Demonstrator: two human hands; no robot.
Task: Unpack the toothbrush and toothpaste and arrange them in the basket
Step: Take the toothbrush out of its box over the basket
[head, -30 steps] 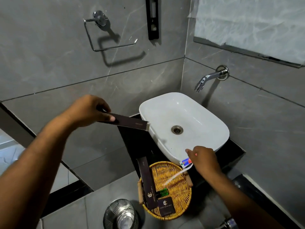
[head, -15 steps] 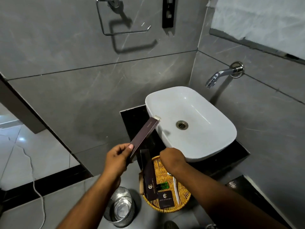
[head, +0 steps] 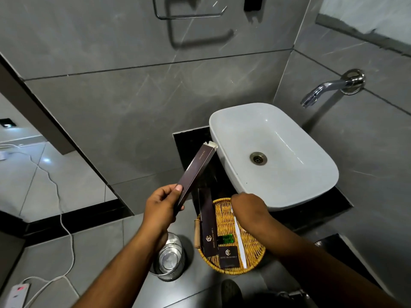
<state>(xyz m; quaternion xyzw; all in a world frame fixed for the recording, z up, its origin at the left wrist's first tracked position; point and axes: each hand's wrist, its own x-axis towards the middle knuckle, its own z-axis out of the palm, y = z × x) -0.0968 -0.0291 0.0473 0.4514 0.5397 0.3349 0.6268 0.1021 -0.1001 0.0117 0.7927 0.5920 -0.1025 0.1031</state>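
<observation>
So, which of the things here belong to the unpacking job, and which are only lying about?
Part of the job:
- opened dark carton in the left hand
- white toothbrush under the right hand
- wicker basket

Only lying about:
- long dark box, small dark box, green bottle
- metal bin
- sink, tap

Dim, greyish light from overhead; the towel ring (head: 189, 10) throws a hard shadow down the wall; soft glare on the sink (head: 273, 121) rim — straight lines bow near the edges; mild blur throughout.
</observation>
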